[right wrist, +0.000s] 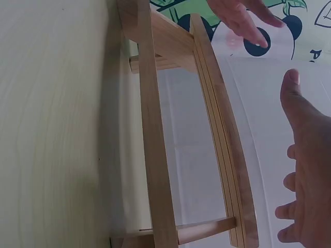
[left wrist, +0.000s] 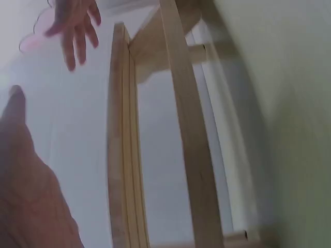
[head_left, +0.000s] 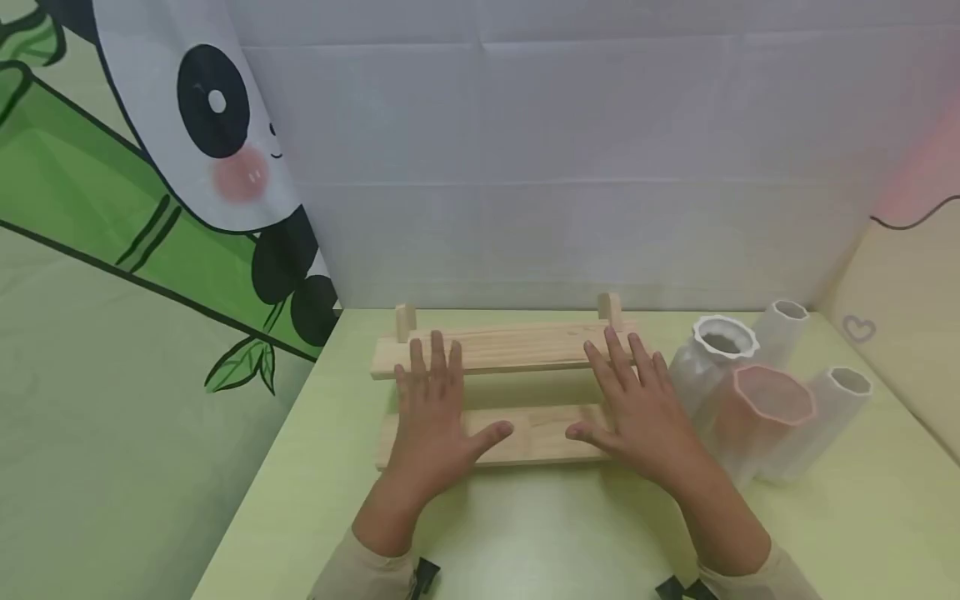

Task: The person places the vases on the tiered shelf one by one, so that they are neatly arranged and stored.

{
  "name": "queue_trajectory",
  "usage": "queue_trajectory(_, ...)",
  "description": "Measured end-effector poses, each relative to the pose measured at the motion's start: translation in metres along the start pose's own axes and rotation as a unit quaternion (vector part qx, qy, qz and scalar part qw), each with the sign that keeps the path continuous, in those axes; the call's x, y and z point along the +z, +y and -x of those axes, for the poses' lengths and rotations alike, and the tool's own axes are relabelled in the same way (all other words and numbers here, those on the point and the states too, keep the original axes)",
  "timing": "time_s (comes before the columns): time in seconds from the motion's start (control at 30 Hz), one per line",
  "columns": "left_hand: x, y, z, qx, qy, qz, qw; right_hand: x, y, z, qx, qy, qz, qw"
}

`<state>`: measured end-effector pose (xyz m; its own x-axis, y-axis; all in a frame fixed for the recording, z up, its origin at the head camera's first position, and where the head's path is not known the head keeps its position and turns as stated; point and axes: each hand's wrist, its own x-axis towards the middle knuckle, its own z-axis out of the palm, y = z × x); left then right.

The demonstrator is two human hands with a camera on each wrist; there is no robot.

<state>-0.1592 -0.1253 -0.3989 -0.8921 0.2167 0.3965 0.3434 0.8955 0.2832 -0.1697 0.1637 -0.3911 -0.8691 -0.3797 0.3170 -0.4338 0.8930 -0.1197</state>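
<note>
A pale wooden two-tier rack (head_left: 525, 346) stands on the table, its lower board (head_left: 532, 450) nearer the person and two short uprights rising at the back. Over its left part my left hand (head_left: 431, 437) is spread palm down, fingers straight and thumb pointing inward. My right hand (head_left: 648, 421) mirrors it over the right part. Both wrist views show air between the hands and the rack: the left hand (left wrist: 31, 191) is beside the upper board (left wrist: 119, 155), and the right hand (right wrist: 315, 175) is likewise apart from the wood. Neither holds anything.
Right of the rack, close by the right hand, stand a white vase (head_left: 693, 367) with a scalloped rim, a pink faceted vase (head_left: 757, 408) and two slim white vases (head_left: 825, 417). A pale curtain (head_left: 525, 167) hangs behind the table (head_left: 300, 500), with a panda print at left.
</note>
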Motion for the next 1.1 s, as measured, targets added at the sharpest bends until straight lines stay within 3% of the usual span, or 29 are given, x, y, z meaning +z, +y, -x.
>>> queue_trajectory(0.17, -0.012, -0.036, 0.010, -0.012, 0.081, 0.103, 0.9913, 0.000, 0.002, 0.001, -0.004, 0.011, -0.008, 0.9999)
queue_trajectory(0.23, -0.018, -0.050, 0.014, -0.035, 0.085, 0.164, 0.9822, -0.001, 0.004, 0.002, -0.004, 0.019, -0.013, 0.9997)
queue_trajectory(0.3, -0.023, -0.063, 0.018, -0.069, 0.068, 0.238, 0.9664, -0.003, 0.007, 0.004, -0.005, 0.029, -0.014, 0.9995)
queue_trajectory(0.4, -0.024, -0.082, 0.022, -0.131, 0.007, 0.355, 0.9255, -0.006, 0.012, 0.005, -0.007, 0.039, -0.016, 0.9991)
queue_trajectory(0.47, -0.020, -0.094, 0.020, -0.161, -0.051, 0.424, 0.8901, -0.009, 0.015, 0.009, -0.004, 0.044, -0.016, 0.9989)
queue_trajectory(0.53, -0.014, -0.103, 0.019, -0.185, -0.109, 0.469, 0.8564, -0.014, 0.017, 0.013, -0.002, 0.046, -0.018, 0.9988)
queue_trajectory(0.6, -0.008, -0.109, 0.017, -0.207, -0.156, 0.485, 0.8352, -0.019, 0.018, 0.017, -0.002, 0.048, -0.026, 0.9985)
queue_trajectory(0.67, -0.003, -0.113, 0.016, -0.225, -0.187, 0.475, 0.8302, -0.024, 0.017, 0.021, -0.004, 0.051, -0.044, 0.9977)
queue_trajectory(0.83, 0.009, -0.114, 0.018, -0.252, -0.231, 0.423, 0.8391, -0.042, 0.011, 0.032, -0.023, 0.076, -0.113, 0.9904)
queue_trajectory(0.97, 0.010, -0.118, 0.025, -0.239, -0.250, 0.412, 0.8432, -0.060, 0.006, 0.040, -0.034, 0.092, -0.170, 0.9806)
queue_trajectory(1.1, 0.009, -0.120, 0.027, -0.219, -0.256, 0.414, 0.8454, -0.084, 0.008, 0.052, -0.040, 0.133, -0.204, 0.9689)
